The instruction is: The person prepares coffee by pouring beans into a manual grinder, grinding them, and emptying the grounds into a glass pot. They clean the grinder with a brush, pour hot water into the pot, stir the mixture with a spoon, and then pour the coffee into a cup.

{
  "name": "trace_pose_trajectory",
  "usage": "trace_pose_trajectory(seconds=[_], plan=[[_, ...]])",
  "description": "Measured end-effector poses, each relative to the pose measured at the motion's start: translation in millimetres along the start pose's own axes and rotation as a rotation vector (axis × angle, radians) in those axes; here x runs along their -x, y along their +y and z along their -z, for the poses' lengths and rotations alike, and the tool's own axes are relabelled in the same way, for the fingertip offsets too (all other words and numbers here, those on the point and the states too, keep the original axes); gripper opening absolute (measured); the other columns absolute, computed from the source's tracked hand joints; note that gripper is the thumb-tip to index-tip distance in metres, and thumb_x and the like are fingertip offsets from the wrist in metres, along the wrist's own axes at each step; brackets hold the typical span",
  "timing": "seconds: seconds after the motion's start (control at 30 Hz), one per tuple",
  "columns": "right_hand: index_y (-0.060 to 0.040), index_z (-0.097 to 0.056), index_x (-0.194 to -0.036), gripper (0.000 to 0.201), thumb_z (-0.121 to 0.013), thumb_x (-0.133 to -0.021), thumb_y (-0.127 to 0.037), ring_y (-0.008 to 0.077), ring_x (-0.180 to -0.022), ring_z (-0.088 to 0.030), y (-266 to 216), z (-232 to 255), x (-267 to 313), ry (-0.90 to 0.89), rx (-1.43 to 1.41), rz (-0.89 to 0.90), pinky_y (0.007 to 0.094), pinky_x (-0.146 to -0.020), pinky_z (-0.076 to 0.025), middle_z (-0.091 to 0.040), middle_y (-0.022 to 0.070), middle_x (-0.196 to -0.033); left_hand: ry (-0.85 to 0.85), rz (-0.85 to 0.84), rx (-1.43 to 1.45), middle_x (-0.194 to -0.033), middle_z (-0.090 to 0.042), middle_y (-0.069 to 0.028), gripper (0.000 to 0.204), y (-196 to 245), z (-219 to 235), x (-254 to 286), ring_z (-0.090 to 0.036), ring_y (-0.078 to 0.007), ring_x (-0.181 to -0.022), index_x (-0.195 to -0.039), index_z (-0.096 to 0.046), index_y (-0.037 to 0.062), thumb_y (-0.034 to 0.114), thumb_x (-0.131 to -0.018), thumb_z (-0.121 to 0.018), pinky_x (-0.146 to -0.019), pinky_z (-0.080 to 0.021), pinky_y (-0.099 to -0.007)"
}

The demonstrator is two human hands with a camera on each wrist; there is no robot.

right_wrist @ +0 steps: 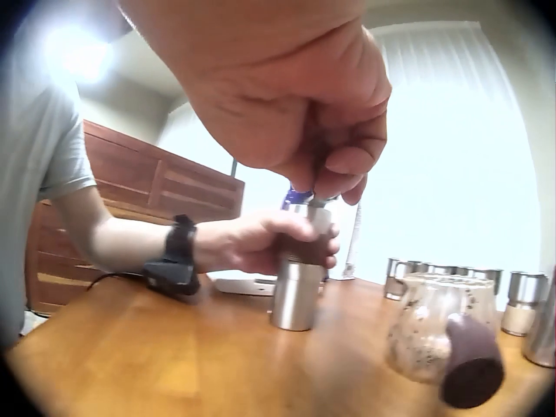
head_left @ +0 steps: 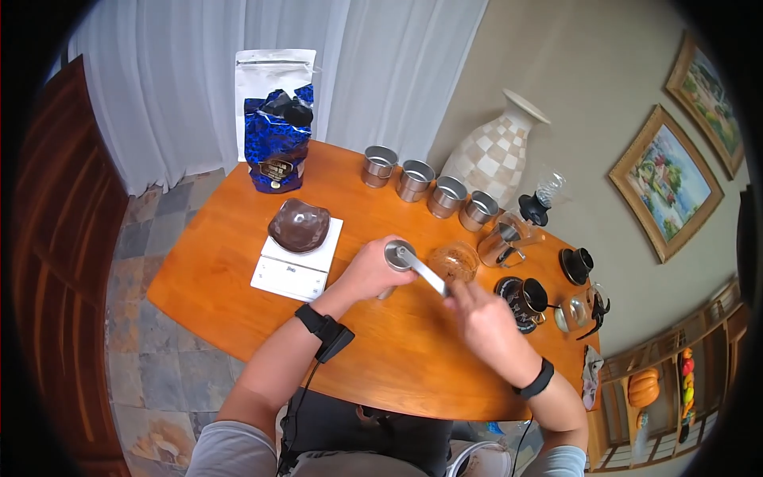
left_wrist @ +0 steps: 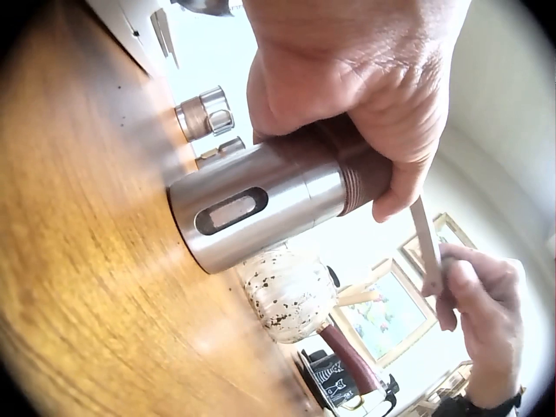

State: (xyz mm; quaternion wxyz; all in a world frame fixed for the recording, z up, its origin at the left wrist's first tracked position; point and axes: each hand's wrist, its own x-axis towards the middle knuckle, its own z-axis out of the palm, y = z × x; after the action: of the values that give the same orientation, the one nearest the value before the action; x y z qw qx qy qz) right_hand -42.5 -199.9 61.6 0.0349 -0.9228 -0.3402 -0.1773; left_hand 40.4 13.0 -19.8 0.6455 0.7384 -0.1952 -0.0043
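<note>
We saw one hand grinder (left_wrist: 276, 201) standing upright on one wooden table (head_left: 397, 358). The left hand (head_left: 373, 266) wrapped round its brown band (left_wrist: 363, 178), and the right hand (head_left: 485, 322) pinched the outer end of its one crank (head_left: 424, 273). Just right of the grinder we noted one glass pitcher (head_left: 455, 258); to the grinder's left, one white scale (head_left: 290, 274) bore one dark brown dish (head_left: 300, 225). Beyond the grinder we counted four metal cups (head_left: 416, 181) and one checkered vase (head_left: 494, 151); far to its right hung two framed paintings (head_left: 666, 183).
</note>
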Motion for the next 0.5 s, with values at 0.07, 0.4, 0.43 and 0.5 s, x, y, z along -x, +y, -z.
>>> trace_pose_trajectory(seconds=[0.07,0.4,0.43,0.5], plan=[[0.0040,-0.055,-0.102,0.023,-0.061,-0.090,-0.015,0.0240,-0.060,-0.060,-21,1,6,-0.002,0.015,0.181,0.0338,-0.053,-0.050,-0.053,0.0113,-0.072,0.016,0.023,0.002,-0.084,-0.064,-0.0036,0.034,-2,0,-1,-0.059,-0.0116,-0.076,-0.097,-0.061,0.0013,0.016,-0.073,-0.081,-0.072,-0.050,-0.0281],[0.0048,-0.058,-0.102,0.028,-0.060,-0.089,-0.020,0.0245,-0.075,-0.063,-69,-41,-77,0.033,-0.067,0.479,0.0346,-0.064,-0.051,-0.057,0.0123,-0.083,-0.011,-0.020,-0.029,-0.094,-0.068,-0.0062,0.038,-4,7,0,-0.063,-0.0170,-0.089,-0.107,-0.059,0.0023,0.018,-0.078,-0.077,-0.076,-0.050,-0.0317],[0.0036,-0.058,-0.099,0.026,-0.060,-0.088,-0.020,0.0256,-0.075,-0.064,-70,-47,-89,0.078,-0.094,0.469,0.0355,-0.063,-0.052,-0.057,0.0123,-0.083,-0.008,-0.047,-0.034,-0.094,-0.067,-0.0059,0.038,-5,7,2,-0.063,-0.0169,-0.088,-0.107,-0.059,0.0023,0.018,-0.078,-0.077,-0.076,-0.050,-0.0317],[0.0025,-0.059,-0.097,0.024,-0.061,-0.087,-0.020,0.0267,-0.075,-0.065,-70,-58,-112,0.120,-0.124,0.462,0.0364,-0.062,-0.052,-0.058,0.0123,-0.082,0.009,-0.118,-0.059,-0.093,-0.067,-0.0054,0.038,-12,6,3,-0.062,-0.0169,-0.087,-0.107,-0.059,0.0023,0.017,-0.077,-0.077,-0.076,-0.050,-0.0316]])
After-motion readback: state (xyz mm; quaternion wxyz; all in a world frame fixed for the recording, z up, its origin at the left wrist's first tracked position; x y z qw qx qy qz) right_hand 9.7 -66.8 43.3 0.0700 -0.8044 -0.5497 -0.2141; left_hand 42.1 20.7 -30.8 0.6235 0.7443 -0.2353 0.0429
